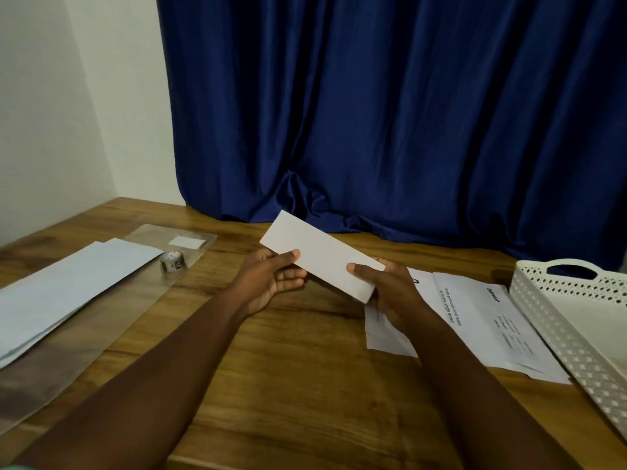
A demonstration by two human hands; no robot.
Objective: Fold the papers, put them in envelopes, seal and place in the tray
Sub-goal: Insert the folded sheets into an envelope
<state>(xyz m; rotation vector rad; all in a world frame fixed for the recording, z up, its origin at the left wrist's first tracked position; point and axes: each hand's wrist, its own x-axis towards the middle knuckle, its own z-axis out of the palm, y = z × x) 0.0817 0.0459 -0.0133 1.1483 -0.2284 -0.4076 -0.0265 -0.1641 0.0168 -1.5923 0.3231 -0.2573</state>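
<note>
Both hands are holding a folded white paper (322, 254) above the wooden table (271, 385), clear of its surface. The left hand (271, 283) is pinching the paper's near edge toward the left end, thumb on top and fingers curled underneath. The right hand (390, 293) is gripping the right end, thumb pressing on the upper face and fingers hiding behind the sheet. The paper is sitting tilted, its left end farther from the camera.

A stack of printed sheets (481, 320) is lying on the table under and beside the right hand. A white perforated tray (563, 337) is standing at the right edge, just beside those sheets. On the left, pale envelopes (68, 286) are resting on a clear plastic sleeve (190, 239), with a small roll of tape (173, 261) beside them. A blue curtain (390, 113) is hanging behind the table
</note>
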